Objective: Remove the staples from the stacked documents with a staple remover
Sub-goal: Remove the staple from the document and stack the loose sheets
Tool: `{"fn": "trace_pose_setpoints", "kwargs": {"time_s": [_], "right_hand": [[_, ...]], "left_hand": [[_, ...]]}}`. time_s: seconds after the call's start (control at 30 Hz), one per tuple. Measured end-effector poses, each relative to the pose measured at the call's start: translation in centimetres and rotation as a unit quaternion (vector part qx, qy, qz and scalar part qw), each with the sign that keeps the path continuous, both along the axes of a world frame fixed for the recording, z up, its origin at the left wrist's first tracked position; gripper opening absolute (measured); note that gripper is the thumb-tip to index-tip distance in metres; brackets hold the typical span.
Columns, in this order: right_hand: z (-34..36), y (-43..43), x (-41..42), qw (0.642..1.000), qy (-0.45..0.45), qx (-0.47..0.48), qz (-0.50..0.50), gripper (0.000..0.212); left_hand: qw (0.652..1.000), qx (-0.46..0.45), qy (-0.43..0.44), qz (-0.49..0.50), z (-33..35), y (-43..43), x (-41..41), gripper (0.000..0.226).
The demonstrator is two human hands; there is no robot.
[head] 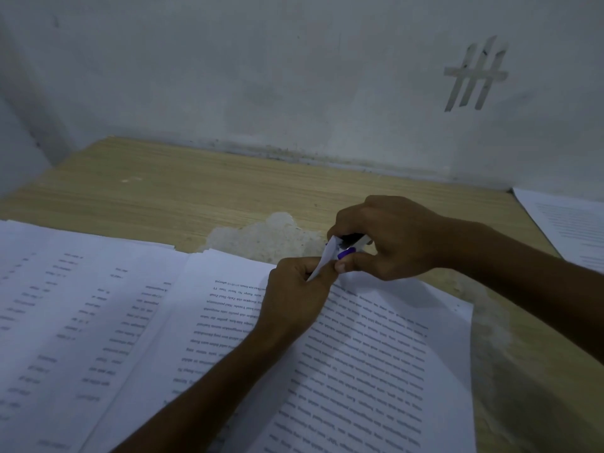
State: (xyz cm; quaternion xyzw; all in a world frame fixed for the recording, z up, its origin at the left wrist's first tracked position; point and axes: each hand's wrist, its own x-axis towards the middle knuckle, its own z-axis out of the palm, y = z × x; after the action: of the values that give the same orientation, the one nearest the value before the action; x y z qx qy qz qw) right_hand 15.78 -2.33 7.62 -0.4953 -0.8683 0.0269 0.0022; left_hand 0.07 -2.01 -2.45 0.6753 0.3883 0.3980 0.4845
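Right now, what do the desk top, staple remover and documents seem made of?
Desk top: pale wood-grain laminate, matte, likely; a whitish patch shows where it has peeled. Staple remover: dark and purple, probably plastic, mostly hidden in the right hand. Documents: thin white printed paper; the corner bends where the left hand pinches it.

The staple remover (349, 246), dark with a purple part, sits right of the frame's centre, gripped in the right hand (392, 237), against the lifted upper corner of the stacked documents (376, 354): white printed pages lying on the surface (228, 184) across the lower frame.
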Motion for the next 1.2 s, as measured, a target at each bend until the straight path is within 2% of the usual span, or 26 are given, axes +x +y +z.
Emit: {"fn": "trace_pose_setpoints", "kwargs": {"time_s": [0.5, 0.8, 0.97, 1.2], "right_hand": [[-0.01, -0.35, -0.15, 1.000, 0.010, 0.013, -0.004, 0.040], [0.28, -0.16, -0.09, 1.000, -0.013, 0.006, -0.005, 0.042], [0.58, -0.11, -0.12, 1.000, -0.024, -0.020, 0.000, 0.049], [0.57, -0.25, -0.42, 0.999, -0.027, -0.028, -0.009, 0.048]], "left_hand": [[1.000, 0.006, -0.011, -0.005, 0.57, -0.40, 0.01, 0.046], [1.000, -0.006, -0.020, -0.004, 0.36, -0.32, 0.08, 0.054], [1.000, -0.015, -0.006, -0.009, 0.27, -0.14, -0.13, 0.035], [0.999, -0.047, 0.001, -0.001, 0.68, -0.33, -0.13, 0.030]]}}
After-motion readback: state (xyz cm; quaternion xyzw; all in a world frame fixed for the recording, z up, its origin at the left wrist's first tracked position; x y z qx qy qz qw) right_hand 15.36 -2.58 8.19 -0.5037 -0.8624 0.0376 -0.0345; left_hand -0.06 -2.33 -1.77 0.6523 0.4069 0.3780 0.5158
